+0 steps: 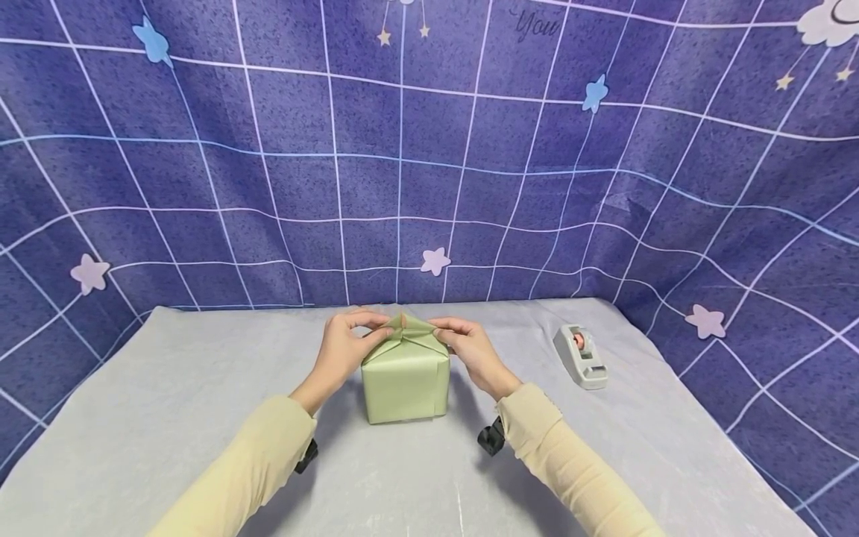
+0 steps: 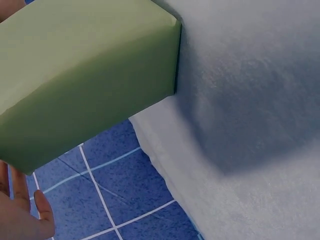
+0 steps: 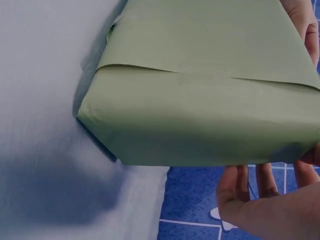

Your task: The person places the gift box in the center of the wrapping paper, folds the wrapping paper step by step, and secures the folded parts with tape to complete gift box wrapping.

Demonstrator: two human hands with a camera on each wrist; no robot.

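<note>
A box wrapped in light green paper [image 1: 404,388] stands on the table, its upper end folded into pointed paper flaps [image 1: 409,324]. From the left, my left hand [image 1: 344,344] pinches the folded paper at the top edge between thumb and fingers. Opposite it, my right hand [image 1: 475,352] pinches the paper at the right top corner. The right wrist view shows an overlapping paper seam along the wrapped box [image 3: 200,115], with the right hand [image 3: 267,207] at its edge. In the left wrist view the left hand [image 2: 25,212] is partly cut off beside a smooth green side.
A pale tape dispenser [image 1: 581,356] with a small orange-pink core sits to the right on the grey cloth-covered table [image 1: 221,365]. Behind and beside the table hangs a blue curtain [image 1: 362,186] with grid lines and stars. A black wrist camera [image 1: 492,438] hangs under the right sleeve.
</note>
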